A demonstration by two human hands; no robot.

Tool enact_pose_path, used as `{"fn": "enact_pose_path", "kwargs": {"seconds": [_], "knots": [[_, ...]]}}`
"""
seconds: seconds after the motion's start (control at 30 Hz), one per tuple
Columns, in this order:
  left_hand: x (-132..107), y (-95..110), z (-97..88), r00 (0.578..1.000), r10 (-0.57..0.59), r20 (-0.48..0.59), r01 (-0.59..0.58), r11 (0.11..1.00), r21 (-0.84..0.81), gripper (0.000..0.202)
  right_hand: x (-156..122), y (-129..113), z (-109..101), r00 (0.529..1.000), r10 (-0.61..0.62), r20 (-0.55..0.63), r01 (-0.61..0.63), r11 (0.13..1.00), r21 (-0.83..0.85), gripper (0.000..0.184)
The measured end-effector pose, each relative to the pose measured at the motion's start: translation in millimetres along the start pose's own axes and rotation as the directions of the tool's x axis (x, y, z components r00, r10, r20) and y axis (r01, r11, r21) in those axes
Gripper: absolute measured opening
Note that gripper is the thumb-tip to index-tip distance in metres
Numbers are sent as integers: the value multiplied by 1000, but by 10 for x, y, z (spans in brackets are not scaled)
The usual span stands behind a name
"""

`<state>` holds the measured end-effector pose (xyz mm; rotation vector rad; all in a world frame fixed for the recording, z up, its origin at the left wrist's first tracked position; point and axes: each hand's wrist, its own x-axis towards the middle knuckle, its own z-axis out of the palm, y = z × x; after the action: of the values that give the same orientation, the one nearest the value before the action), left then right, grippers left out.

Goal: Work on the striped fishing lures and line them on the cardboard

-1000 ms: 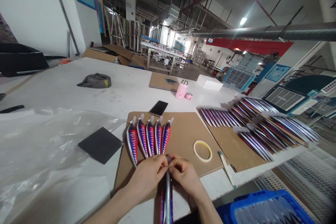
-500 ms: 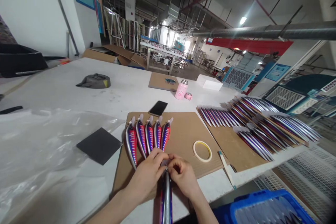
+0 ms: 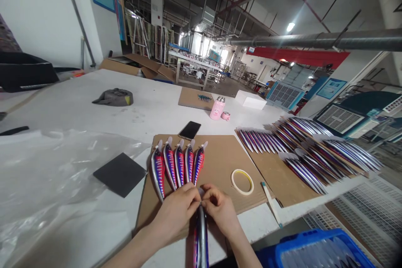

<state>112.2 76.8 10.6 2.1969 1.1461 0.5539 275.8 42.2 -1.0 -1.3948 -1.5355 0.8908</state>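
My left hand (image 3: 174, 213) and my right hand (image 3: 220, 211) pinch the head end of a silver, blue and red fishing lure (image 3: 201, 238), whose body points down towards me. The fingers hide its head. Just beyond my hands, several striped lures (image 3: 179, 165) lie side by side on a brown cardboard sheet (image 3: 220, 155), their clear lips pointing away from me. The lowest tip of the row nearly reaches my left hand. A roll of pale tape (image 3: 242, 182) lies on the cardboard to the right.
A black foam pad (image 3: 119, 174) lies left of the cardboard, beside a plastic sheet (image 3: 56, 176). A phone (image 3: 190, 130) and pink bottle (image 3: 217, 108) stand farther off. Several lures cover cardboard (image 3: 276, 176) at right. A blue crate (image 3: 314, 251) sits below the table's front edge.
My hands stay on the lure, with small finger shifts at its head. The lure's lower end has swung slightly right, and the view has shifted a little.
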Motion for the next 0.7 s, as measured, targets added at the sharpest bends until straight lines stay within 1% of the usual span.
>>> {"fn": "enact_pose_path", "kwargs": {"seconds": [0.1, 0.2, 0.33, 0.43, 0.53, 0.6, 0.7], "knots": [[-4, 26, -2, 1000, -9, -5, 9, 1000, 19, 16, 3, 18, -27, 999, 25, 21, -25, 1000, -17, 18], [-19, 65, -28, 1000, -26, -9, 26, 999, 37, 15, 6, 7, -35, 999, 5, 53, -6, 1000, 6, 9], [-31, 92, -46, 999, -42, 0, 42, 998, 50, 15, 6, -16, -42, 997, -12, 72, 8, 998, 63, 14], [-32, 80, -35, 999, -42, 0, 42, 998, 47, 15, 7, -33, -78, 991, -24, 133, 9, 994, 111, 16], [-32, 66, -25, 999, -36, 1, 36, 998, 42, 15, 14, -49, -111, 984, -14, 179, -13, 989, 148, 22], [-32, 66, -25, 1000, -29, 2, 29, 999, 40, 15, 24, -60, -109, 985, 9, 175, -37, 987, 158, 23], [-27, 73, -26, 1000, -28, -5, 28, 999, 42, 15, 40, -80, -82, 988, 18, 155, -43, 986, 160, 18]]}}
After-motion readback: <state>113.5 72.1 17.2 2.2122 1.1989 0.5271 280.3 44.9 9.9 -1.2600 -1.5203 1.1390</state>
